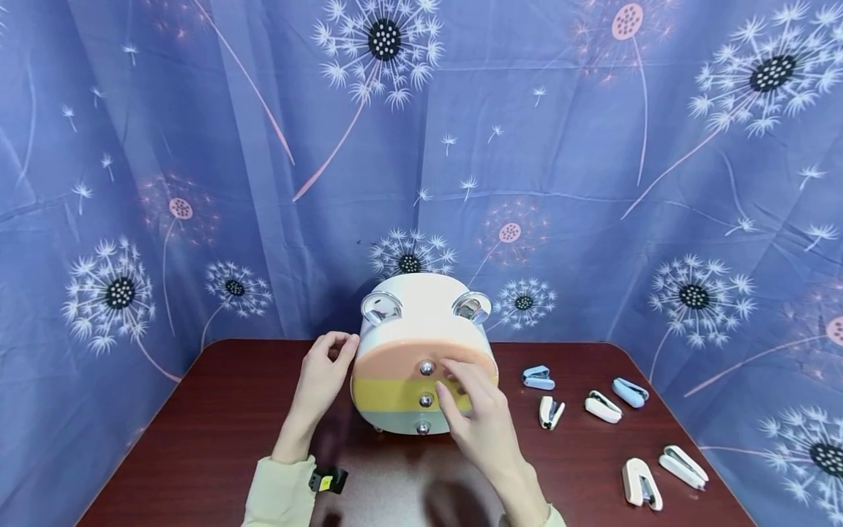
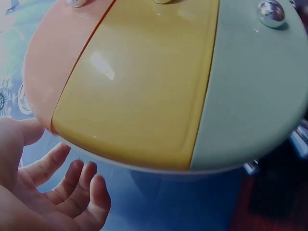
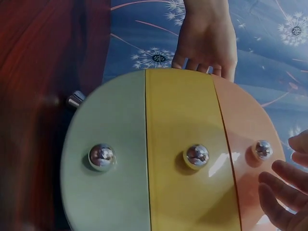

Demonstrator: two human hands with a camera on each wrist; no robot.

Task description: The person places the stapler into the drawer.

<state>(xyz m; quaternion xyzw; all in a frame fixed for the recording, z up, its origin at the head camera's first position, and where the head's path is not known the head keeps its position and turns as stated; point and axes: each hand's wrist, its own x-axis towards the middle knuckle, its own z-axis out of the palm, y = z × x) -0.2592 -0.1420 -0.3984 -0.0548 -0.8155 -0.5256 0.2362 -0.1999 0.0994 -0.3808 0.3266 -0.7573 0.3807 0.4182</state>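
Note:
A small rounded drawer cabinet [image 1: 424,311] with a white body stands on the table. Its front has an orange drawer [image 1: 388,360] on top, a yellow drawer [image 1: 383,395] in the middle and a green drawer [image 2: 250,91] at the bottom, each with a round silver knob. My left hand [image 1: 327,372] is at the cabinet's left side, fingers loosely bent, fingertips right at its edge. In front of the orange and yellow drawers, my right hand [image 1: 484,417] has thumb and forefinger apart, just right of the top knob [image 1: 426,367]. All three drawers look closed.
To the right on the dark red table [image 1: 217,432] lie several small staplers, among them a blue stapler [image 1: 538,378], a white stapler [image 1: 603,407] and a cream stapler [image 1: 642,484]. Two shiny round ear-like pieces [image 1: 382,307] top the cabinet. A blue dandelion-print curtain [image 1: 560,146] hangs behind.

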